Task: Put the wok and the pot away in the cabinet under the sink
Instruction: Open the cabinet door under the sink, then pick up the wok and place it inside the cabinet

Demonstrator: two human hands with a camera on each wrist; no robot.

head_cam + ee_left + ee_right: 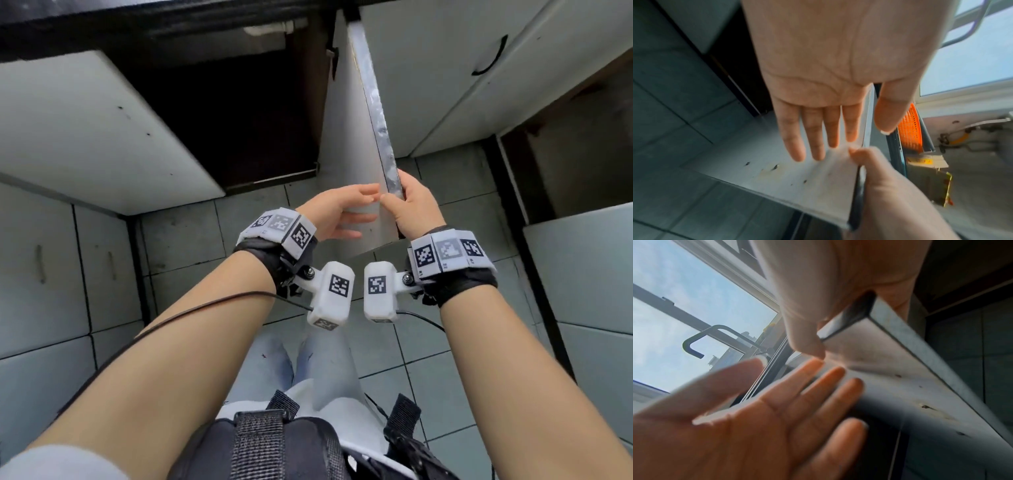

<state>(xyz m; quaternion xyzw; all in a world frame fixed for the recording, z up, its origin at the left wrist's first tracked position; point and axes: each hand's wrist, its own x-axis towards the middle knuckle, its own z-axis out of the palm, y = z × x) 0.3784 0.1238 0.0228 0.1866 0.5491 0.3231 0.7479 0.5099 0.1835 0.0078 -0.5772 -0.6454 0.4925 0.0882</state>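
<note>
Pinching the outer edge of the open cabinet door (346,164), the right hand (416,209) has its thumb on the inner face. Beside it the left hand (337,214) hovers flat, fingers straight. Neither wok nor pot shows; the cabinet (236,113) interior lies dark.

Tiled floor under the open cabinet
Grey-green tiles (428,373) with dark grout run beneath the white cabinet fronts (85,126); the person's pale trouser legs (322,363) stand on them, and over in the left wrist view an orange mesh basket (910,128) and a cardboard box (929,178) show at the edge
</note>
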